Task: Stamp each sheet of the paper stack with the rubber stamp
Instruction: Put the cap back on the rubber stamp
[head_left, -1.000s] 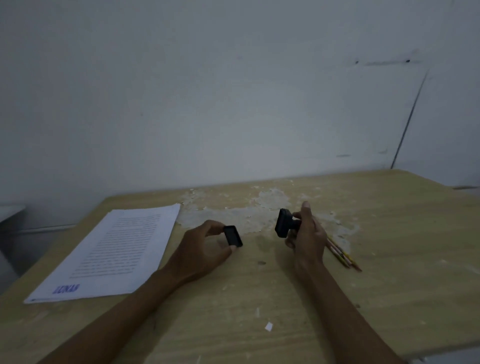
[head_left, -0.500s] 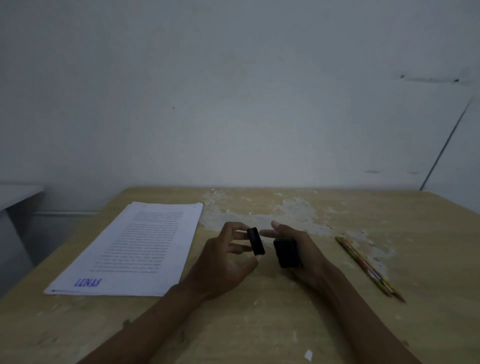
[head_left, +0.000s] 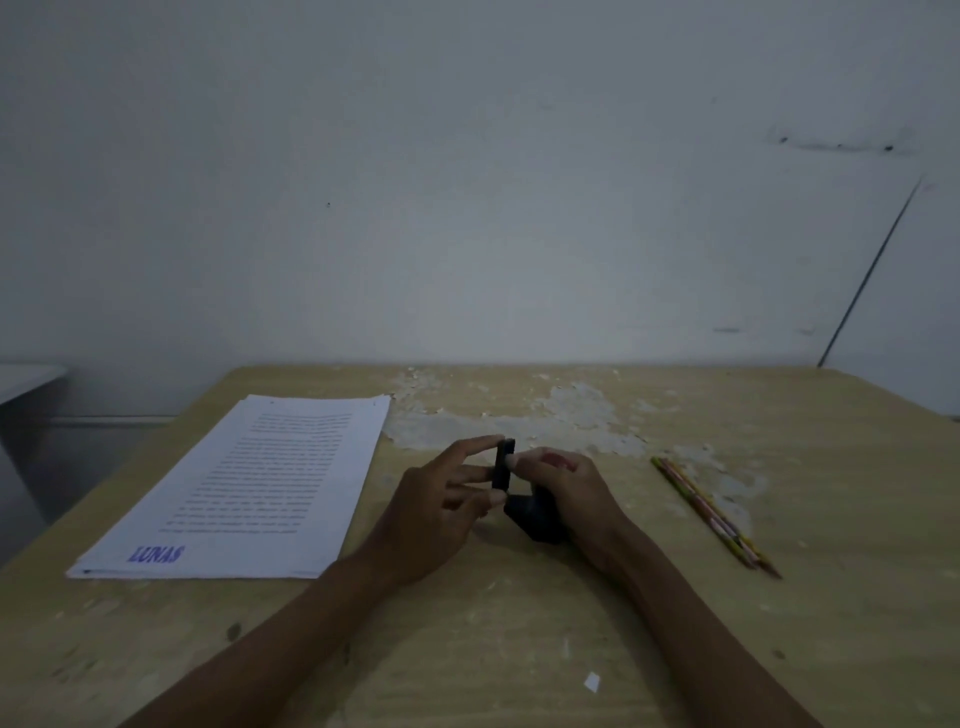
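Note:
A stack of white printed sheets (head_left: 260, 483) lies on the left of the wooden table, its top sheet bearing a blue "LUNAS" stamp mark (head_left: 156, 554) at the near corner. My left hand (head_left: 441, 509) pinches a small black stamp cap (head_left: 504, 464) upright between its fingertips. My right hand (head_left: 566, 488) touches the cap's right side with its fingertips while the black rubber stamp body (head_left: 535, 517) sits under its palm, partly hidden. Both hands meet at the table's middle, to the right of the stack.
A few coloured pencils (head_left: 711, 514) lie diagonally on the right. The wooden table (head_left: 519, 623) has a peeled, whitish patch (head_left: 519, 421) behind the hands. A scrap of paper (head_left: 591, 681) lies near the front edge. A white wall rises behind.
Both hands have come together; the cap and the stamp body, apart a second ago, are now close and the right fingertips touch the cap. The view has shifted, so the paper appears nearer the centre.

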